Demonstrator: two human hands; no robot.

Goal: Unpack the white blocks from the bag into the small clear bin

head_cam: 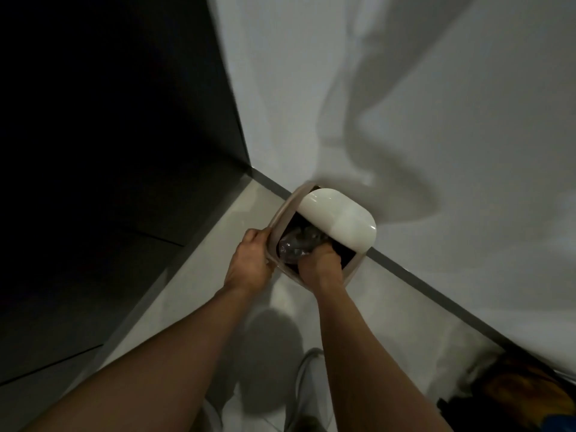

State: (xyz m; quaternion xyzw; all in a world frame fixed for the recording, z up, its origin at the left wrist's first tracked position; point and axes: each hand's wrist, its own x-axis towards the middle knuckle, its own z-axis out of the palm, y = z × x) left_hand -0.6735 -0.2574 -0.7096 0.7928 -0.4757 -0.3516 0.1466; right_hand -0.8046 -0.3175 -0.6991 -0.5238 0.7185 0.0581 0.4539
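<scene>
Pale floor (187, 282) meets a white wall (405, 120) where the crumpled clear bag (293, 246) sits inside a beige waste bin (282, 210) under its tilted white lid (336, 218), the right hand (321, 260) with fingers curled round the bag, the left hand (249, 260) with fingers gripping the bin's rim.

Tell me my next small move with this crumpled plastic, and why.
Probably let go and lift your right hand out: it holds the crumpled plastic inside the waste bin, whose white lid is tipped open, while your left hand grips the rim.
</scene>
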